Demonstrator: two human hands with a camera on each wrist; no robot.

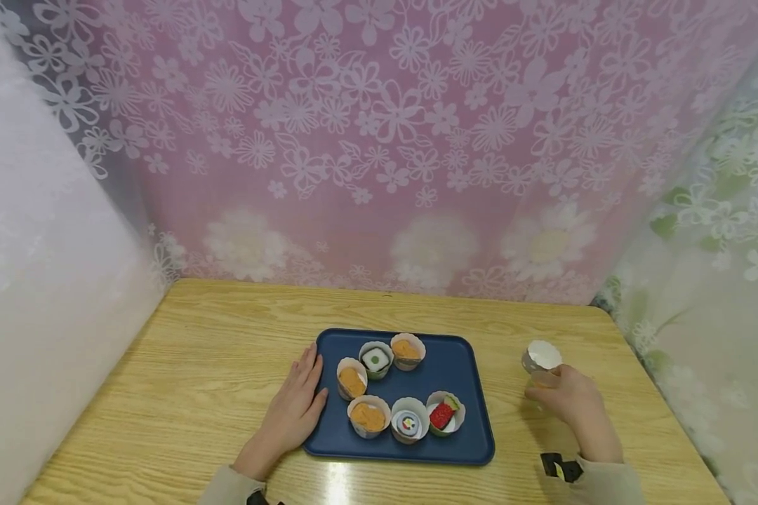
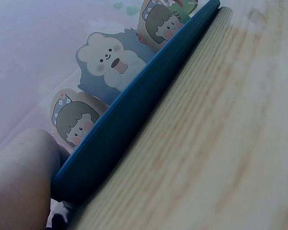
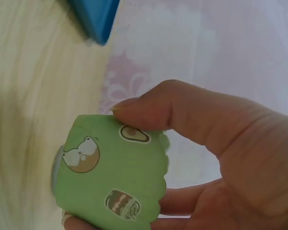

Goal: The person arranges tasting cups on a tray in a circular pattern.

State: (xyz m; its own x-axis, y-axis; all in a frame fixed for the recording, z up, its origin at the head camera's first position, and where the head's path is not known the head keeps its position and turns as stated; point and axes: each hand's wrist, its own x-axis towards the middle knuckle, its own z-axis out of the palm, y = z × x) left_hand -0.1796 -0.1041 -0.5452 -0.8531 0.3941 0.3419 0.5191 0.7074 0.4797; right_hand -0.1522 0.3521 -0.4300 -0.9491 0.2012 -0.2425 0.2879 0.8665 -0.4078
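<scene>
My right hand point(image 1: 575, 400) pinches a green paper baking cup point(image 3: 105, 167) printed with a bear and an avocado, thumb on one side and fingers on the other. Something orange shows at its mouth in the head view. Close behind it on the table stands a white-lined paper cup point(image 1: 543, 355). At the left rim of a dark blue tray point(image 1: 445, 365), my left hand point(image 1: 293, 403) rests with fingers extended. Several cups stand on the tray: some hold orange pieces point(image 1: 369, 418), others a white square piece point(image 1: 375, 360), a round blue-white piece point(image 1: 408, 423) and a red strawberry-like piece point(image 1: 443, 414).
The wooden table point(image 1: 208, 365) extends on both sides of the tray, its far edge meeting a pink floral curtain point(image 1: 366, 140). White drapes hang at the left, with a pale green floral drape point(image 1: 714, 280) at the right.
</scene>
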